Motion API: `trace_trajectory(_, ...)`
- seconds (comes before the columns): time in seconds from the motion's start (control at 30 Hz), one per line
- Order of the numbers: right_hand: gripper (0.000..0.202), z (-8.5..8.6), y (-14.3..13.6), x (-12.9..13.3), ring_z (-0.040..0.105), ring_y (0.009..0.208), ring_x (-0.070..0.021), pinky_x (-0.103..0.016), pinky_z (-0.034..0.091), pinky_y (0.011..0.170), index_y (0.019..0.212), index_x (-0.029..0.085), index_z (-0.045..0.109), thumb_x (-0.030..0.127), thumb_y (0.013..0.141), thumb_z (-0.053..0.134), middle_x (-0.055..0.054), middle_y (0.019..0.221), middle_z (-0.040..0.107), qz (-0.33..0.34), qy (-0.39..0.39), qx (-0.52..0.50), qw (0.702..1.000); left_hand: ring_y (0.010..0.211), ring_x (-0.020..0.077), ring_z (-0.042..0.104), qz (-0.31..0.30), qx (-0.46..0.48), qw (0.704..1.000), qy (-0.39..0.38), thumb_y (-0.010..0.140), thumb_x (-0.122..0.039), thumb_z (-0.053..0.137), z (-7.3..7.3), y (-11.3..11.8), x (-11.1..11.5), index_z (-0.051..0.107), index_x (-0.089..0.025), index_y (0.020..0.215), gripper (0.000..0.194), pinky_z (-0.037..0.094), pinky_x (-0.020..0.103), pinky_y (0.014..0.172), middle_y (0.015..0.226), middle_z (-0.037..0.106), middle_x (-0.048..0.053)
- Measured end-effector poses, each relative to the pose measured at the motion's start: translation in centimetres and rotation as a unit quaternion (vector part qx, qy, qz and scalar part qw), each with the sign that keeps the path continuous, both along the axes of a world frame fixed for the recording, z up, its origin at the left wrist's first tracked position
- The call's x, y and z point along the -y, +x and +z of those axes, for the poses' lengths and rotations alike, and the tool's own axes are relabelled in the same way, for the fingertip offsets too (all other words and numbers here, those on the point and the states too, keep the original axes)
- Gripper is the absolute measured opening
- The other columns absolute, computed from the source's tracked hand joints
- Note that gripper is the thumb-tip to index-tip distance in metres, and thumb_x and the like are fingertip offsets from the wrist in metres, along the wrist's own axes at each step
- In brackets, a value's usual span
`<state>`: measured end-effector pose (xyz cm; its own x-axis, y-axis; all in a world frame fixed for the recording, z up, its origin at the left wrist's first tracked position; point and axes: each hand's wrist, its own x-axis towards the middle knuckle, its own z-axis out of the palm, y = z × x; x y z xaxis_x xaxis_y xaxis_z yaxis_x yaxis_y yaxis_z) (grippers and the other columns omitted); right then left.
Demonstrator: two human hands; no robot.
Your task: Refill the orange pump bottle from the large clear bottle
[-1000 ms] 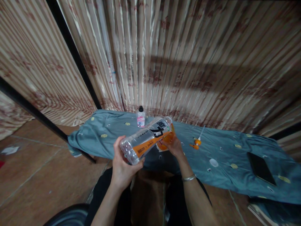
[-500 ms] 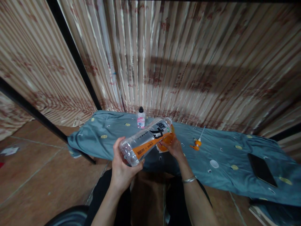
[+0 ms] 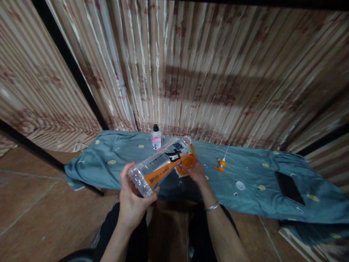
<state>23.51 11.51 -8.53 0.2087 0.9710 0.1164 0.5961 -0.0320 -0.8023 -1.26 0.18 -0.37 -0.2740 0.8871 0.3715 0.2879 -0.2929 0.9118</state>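
Observation:
A large clear plastic bottle (image 3: 159,165) with an orange and black label is tilted, its neck up to the right and its base down to the left. My left hand (image 3: 133,200) grips it at the base. Beneath the bottle's neck end, my right hand (image 3: 194,169) is wrapped round an orange bottle (image 3: 187,163), whose top is hidden behind the clear one. An orange pump head (image 3: 221,165) with a pale tube lies on the blue cloth to the right. Behind the clear bottle stands a small bottle (image 3: 156,138) with a black cap and pink label.
A blue patterned cloth (image 3: 256,196) covers the narrow surface. On it are a black phone (image 3: 289,187) at the right and a white round disc (image 3: 240,185). Dark metal poles (image 3: 71,69) stand before a striped curtain (image 3: 207,72).
The view has shifted slightly, so the surface and its objects appear further left. Both hands keep their holds, and the clear bottle stays tilted in much the same way.

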Motion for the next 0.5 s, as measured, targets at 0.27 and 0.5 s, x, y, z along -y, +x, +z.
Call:
trace_trajectory(0.27, 0.068, -0.61, 0.42, -0.25, 0.077, 0.11, -0.0347, -0.05, 0.061, 0.097, 0.133, 0.024, 0.055, 0.044, 0.074, 0.084, -0.006, 0.109, 0.078, 0.002, -0.006, 0.016, 1.0, 0.089, 0.0207, 0.069, 0.02, 0.023, 1.0, 0.0, 0.054, -0.034, 0.093, 0.65, 0.63, 0.26, 0.048, -0.026, 0.128, 0.086, 0.062, 0.033, 0.075, 0.112, 0.06, 0.003)
trace_trajectory(0.5, 0.067, -0.71, 0.24, -0.21, 0.077, 0.112, -0.0341, -0.05, 0.061, 0.097, 0.134, 0.025, 0.054, 0.041, 0.076, 0.085, -0.006, 0.111, 0.078, -0.005, -0.003, 0.028, 1.0, 0.09, 0.0215, 0.07, 0.009, 0.026, 1.0, -0.014, 0.054, -0.035, 0.094, 0.25, 0.27, 0.2, 0.046, -0.026, 0.129, 0.09, 0.062, 0.035, 0.078, 0.112, 0.06, 0.003)
